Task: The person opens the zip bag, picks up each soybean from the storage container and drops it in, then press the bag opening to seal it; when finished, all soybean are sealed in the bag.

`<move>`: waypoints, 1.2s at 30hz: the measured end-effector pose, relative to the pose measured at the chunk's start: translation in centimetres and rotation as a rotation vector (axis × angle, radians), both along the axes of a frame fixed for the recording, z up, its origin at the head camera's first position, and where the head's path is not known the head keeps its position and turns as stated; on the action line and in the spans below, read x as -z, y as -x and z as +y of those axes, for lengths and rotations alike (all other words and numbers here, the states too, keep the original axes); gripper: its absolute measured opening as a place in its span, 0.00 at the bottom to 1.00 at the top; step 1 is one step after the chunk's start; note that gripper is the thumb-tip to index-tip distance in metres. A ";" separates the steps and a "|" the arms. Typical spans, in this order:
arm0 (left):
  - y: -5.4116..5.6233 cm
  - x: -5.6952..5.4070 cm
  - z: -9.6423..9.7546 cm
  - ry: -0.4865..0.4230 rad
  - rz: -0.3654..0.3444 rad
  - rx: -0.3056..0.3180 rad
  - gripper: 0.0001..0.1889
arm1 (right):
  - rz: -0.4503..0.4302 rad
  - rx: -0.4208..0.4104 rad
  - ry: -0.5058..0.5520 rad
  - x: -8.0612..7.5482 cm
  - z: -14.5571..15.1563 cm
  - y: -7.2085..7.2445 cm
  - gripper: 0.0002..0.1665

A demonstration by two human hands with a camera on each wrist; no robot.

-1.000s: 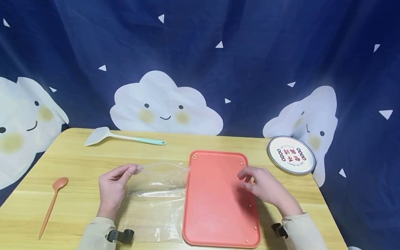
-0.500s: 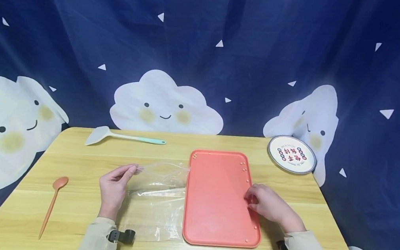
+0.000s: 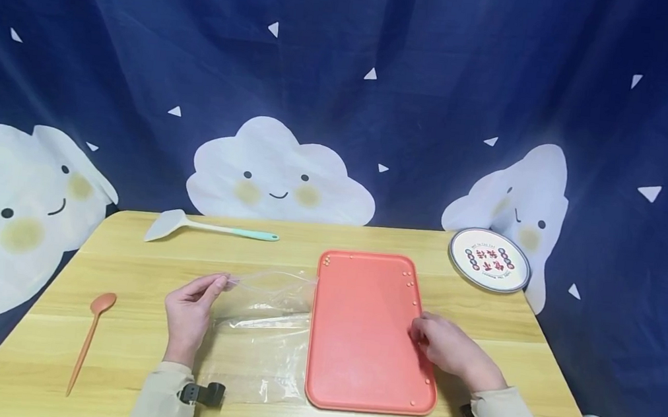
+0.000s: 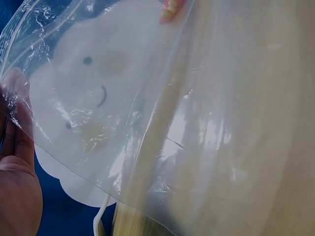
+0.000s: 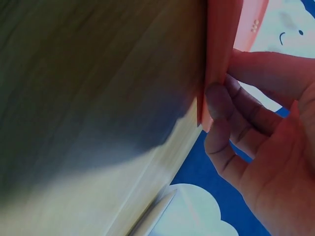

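At the mouth of a clear zip bag [image 3: 263, 341], my left hand [image 3: 190, 312] pinches the top edge between thumb and fingertips. The bag lies flat on the table, its right side against a red tray [image 3: 370, 344]. In the left wrist view the transparent film [image 4: 206, 128] fills most of the picture. My right hand [image 3: 453, 348] grips the tray's right rim; in the right wrist view its thumb and curled fingers [image 5: 219, 101] meet at the red edge [image 5: 221, 44]. Small pale yellow grains [image 3: 409, 283] lie along the tray's sides and corners.
A white spatula [image 3: 213, 227] with a mint handle lies at the table's back left. An orange spoon [image 3: 90, 333] rests further left. At the back right corner sits a round plate [image 3: 489, 260] with printed lettering. A blue cloud-patterned curtain [image 3: 324, 49] hangs behind.
My right hand has come down from above the tray's upper right to its right rim, and its fingers have drawn together there. More grains show at the upper right. The left hand stays put.
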State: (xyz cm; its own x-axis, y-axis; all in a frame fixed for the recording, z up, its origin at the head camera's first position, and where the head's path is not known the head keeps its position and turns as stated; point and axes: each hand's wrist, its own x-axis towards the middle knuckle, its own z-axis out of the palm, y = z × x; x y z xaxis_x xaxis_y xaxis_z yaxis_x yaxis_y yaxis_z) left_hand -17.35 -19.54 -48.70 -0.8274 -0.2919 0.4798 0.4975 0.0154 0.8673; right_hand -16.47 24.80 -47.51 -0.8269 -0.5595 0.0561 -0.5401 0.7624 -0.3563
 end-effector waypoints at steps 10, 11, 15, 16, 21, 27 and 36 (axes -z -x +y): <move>-0.2 -0.3 -0.1 0.015 -0.004 -0.028 0.05 | -0.023 0.009 -0.024 -0.1 -0.1 0.4 0.13; -0.2 -0.3 -0.1 0.012 -0.006 -0.028 0.05 | -0.028 0.016 -0.016 -0.2 -0.1 0.5 0.12; -0.3 -0.3 -0.1 -0.007 -0.003 -0.021 0.05 | -0.048 0.051 0.036 -0.8 -0.5 1.0 0.09; -0.3 -0.3 -0.1 -0.008 -0.002 -0.020 0.06 | -0.052 0.056 0.055 -1.0 -0.7 1.1 0.08; -0.6 -0.4 -0.3 -0.001 0.003 -0.019 0.06 | -0.006 0.032 0.150 -2.4 -1.8 2.2 0.07; -1.6 -2.3 0.4 0.020 -0.023 -0.022 0.06 | 0.029 0.034 0.259 -4.5 -4.0 3.5 0.07; -0.7 -0.4 -0.2 -0.012 -0.001 0.003 0.05 | 0.055 -0.002 0.376 -7.0 -8.7 5.1 0.04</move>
